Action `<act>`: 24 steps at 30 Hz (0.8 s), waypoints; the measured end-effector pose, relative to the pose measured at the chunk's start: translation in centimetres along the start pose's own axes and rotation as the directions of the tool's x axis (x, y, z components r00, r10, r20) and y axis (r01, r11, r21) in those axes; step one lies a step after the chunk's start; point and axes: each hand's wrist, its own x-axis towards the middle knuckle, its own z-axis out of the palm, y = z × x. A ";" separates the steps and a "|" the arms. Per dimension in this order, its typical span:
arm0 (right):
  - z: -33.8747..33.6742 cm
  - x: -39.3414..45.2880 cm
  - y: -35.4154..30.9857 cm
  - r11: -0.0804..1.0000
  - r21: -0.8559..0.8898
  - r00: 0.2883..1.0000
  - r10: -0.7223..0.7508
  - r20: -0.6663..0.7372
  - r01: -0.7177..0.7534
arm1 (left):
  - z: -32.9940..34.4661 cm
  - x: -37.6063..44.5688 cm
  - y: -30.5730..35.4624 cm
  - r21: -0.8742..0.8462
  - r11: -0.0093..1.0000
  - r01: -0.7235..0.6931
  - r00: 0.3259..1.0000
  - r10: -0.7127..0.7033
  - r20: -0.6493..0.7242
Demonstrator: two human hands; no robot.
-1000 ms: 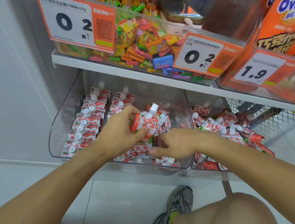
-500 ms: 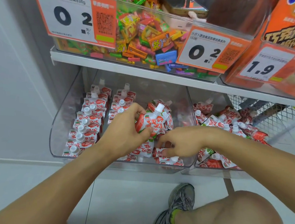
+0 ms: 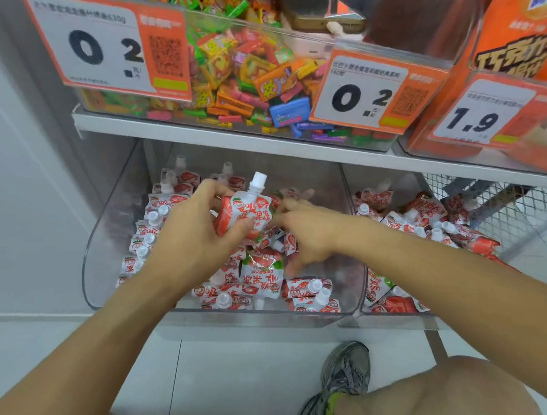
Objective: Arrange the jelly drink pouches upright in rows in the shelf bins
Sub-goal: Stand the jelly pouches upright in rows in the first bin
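You've lifted the red-and-white strawberry spouted pouch (image 3: 244, 216) upright in your left hand's (image 3: 194, 234) grip, right hand (image 3: 309, 233) spread beside it, ready for the clear plastic bin's (image 3: 104, 259) rows

Red-white strawberry pouch (image 3: 244, 215) upright above loose pouches (image 3: 261, 277) in clear bin (image 3: 98, 259).

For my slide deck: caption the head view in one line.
Left hand holds a jelly pouch upright over the clear bin while the right hand reaches into the loose pile beside it.
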 end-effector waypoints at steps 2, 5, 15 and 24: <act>0.7 0.8 0.1 0.997 -0.081 1.000 -0.011 0.003 0.012 | -0.3 0.0 -0.1 0.009 1.000 0.012 1.000 -0.012 -0.018; 0.2 1.2 0.8 0.996 -0.078 0.999 -0.037 -0.010 0.036 | -0.8 0.1 -0.3 0.039 0.999 0.019 1.000 -0.019 -0.015; -3.2 -0.5 3.6 0.923 0.337 0.927 0.279 -0.252 -0.186 | -1.4 -0.2 -0.4 0.014 0.999 0.042 0.999 -0.042 0.004; -1.6 2.3 2.3 0.939 0.072 0.870 0.339 -0.359 -0.336 | -1.5 -0.5 -0.4 0.033 0.998 0.062 0.998 -0.063 0.030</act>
